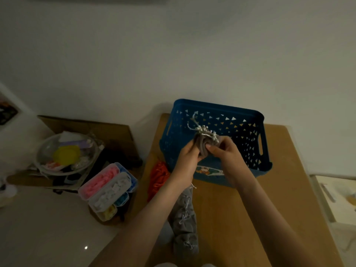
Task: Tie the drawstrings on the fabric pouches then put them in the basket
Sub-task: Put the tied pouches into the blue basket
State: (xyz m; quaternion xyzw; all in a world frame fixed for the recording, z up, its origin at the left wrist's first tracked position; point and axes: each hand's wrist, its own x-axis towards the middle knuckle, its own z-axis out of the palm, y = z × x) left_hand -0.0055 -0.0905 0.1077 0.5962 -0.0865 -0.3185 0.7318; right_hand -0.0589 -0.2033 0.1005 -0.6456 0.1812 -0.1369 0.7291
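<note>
Hands: your left hand (187,160) and right hand (224,151) both pinch grey pouch (205,145) | white drawstrings (202,130) bunched on top | over blue basket (240,116) on desk (250,209)

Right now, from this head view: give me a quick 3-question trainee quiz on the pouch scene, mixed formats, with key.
1. True or false: the grey pouch held by both the left hand and the right hand is raised in front of the blue basket.
2. Multiple choice: where does the orange fabric lie? A) inside the basket B) on the wooden table, left of the basket C) in the right hand
3. Fill in: the pile of grey pouches on the table lies below the ____ forearm.

Key: 1 true; 2 B; 3 left
</note>
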